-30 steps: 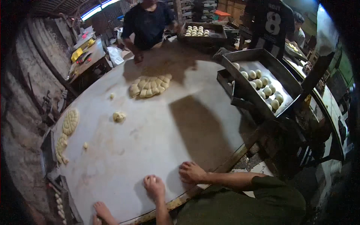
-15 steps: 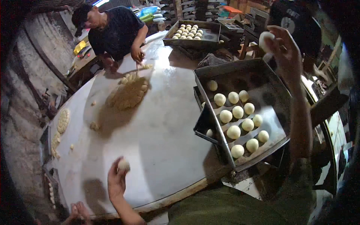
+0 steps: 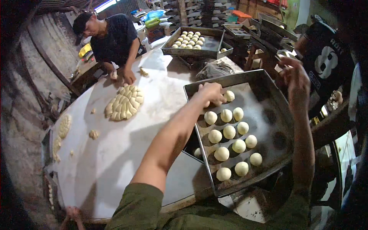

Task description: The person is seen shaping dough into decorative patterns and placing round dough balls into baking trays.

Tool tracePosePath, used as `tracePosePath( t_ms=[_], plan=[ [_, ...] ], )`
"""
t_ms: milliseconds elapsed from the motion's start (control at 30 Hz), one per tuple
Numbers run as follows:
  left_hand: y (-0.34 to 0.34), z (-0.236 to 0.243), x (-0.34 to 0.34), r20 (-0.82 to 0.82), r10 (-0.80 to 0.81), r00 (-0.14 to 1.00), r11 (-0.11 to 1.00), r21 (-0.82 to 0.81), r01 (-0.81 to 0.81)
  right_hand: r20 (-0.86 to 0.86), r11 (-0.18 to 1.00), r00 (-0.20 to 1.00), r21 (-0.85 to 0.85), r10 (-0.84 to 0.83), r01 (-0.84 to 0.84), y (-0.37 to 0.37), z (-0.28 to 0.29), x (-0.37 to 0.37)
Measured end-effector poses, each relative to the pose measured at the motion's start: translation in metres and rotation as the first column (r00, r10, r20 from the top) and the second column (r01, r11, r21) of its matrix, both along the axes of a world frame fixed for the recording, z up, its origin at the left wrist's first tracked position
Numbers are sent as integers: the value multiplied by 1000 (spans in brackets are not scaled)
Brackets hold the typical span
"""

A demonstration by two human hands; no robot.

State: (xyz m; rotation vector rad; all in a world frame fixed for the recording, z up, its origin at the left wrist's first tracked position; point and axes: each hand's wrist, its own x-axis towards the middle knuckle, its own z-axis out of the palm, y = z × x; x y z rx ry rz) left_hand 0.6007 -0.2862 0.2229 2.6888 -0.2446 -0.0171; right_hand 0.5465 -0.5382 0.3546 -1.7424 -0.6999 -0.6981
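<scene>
My left hand [image 3: 211,94] reaches over the near metal tray [image 3: 245,188], its fingers closed against a round, pale dough ball [image 3: 229,96] near the far end. Another dough ball [image 3: 207,104] peeks out from under this hand. Rows of smooth dough balls [image 3: 229,132] fill the left and middle of the tray. Raised above the tray's right side, my right hand [image 3: 294,74] has bent fingers; whatever lies between them is too dark and blurred to make out.
A scored dough slab [image 3: 124,102] lies on the pale worktable [image 3: 157,103], worked by a person [image 3: 115,40] opposite. Another tray of balls [image 3: 193,50] stands at the back. Another person's hands [image 3: 73,212] show at lower left; someone in a dark shirt [image 3: 326,57] is at right.
My left hand has moved from the table's near edge up and right into the tray with its dough ball. My right hand has come slightly lower; the ball seen in it earlier no longer shows clearly.
</scene>
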Motion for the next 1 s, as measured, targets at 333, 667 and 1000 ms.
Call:
tracePosePath(
  t_ms=[333, 667, 1000],
  plan=[
    [303, 56, -185, 448, 500, 741, 815, -533, -228, -487, 653, 438, 617, 755, -439, -45, -72, -186],
    [428, -193, -603, 244, 926, 289, 275, 92, -957, -714, 544, 526, -240, 462, -804, 391, -323, -333],
    [439, -207, -587, 292, 898, 330, 260, 253, -932, -148, 622, 945, -721, 293, -306, 810, -353, -240]
  ],
)
